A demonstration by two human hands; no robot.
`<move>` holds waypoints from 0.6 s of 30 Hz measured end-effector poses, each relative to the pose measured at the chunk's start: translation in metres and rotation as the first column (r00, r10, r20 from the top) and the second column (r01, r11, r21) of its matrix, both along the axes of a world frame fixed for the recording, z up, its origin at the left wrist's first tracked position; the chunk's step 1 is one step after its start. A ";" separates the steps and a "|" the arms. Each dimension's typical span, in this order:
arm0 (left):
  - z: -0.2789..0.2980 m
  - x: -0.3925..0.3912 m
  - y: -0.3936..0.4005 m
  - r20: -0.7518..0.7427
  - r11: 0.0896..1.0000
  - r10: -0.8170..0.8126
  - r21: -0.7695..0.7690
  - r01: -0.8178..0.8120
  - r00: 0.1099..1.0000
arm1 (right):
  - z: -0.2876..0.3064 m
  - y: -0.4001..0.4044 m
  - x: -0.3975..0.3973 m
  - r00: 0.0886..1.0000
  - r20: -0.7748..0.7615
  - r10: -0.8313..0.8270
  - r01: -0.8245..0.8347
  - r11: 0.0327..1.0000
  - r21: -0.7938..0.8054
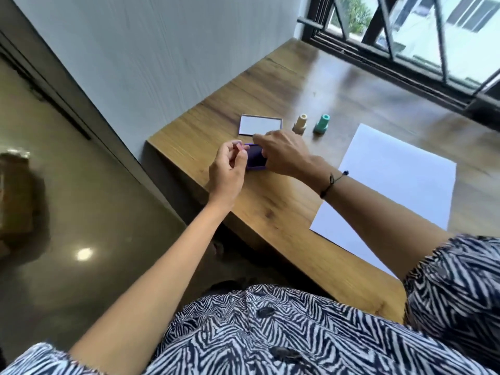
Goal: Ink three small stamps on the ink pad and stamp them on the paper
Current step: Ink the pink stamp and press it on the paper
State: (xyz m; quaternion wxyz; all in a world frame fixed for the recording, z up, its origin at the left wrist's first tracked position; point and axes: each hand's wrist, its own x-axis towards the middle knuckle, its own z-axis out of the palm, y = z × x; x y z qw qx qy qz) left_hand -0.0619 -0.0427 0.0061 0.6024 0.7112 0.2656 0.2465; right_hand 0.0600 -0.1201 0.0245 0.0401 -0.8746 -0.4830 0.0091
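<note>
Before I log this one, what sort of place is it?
Probably a room at home: a wooden table set against a plain wall, beside a barred sliding window, with a polished floor.

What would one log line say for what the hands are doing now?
left hand: pinching small pink thing | right hand: on ink pad | beige stamp, green stamp: standing untouched | paper: blank

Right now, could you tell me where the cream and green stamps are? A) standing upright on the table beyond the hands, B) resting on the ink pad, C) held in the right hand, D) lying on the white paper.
A: the cream stamp and green stamp stand side by side on the bare table, just past the right hand and clear of the paper.
</note>
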 end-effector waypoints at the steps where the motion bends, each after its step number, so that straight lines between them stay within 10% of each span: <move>1: 0.001 0.000 0.000 0.007 1.000 0.005 -0.015 -0.005 1.000 | 0.002 0.000 0.000 1.000 -0.005 0.003 -0.003 1.000 -0.017; 8: 0.004 0.001 0.004 0.021 0.999 0.014 -0.043 -0.013 1.000 | 0.008 -0.007 0.000 0.957 -0.239 -0.165 0.197 0.973 0.121; 13: 0.011 0.006 -0.002 0.101 0.998 0.027 -0.063 -0.021 0.995 | 0.000 -0.041 0.000 0.708 -0.689 -0.154 0.636 0.564 0.527; 18: 0.015 0.032 -0.032 0.179 0.985 -0.103 -0.115 0.125 0.978 | -0.007 -0.096 -0.009 0.691 -0.697 -0.194 0.719 0.285 0.634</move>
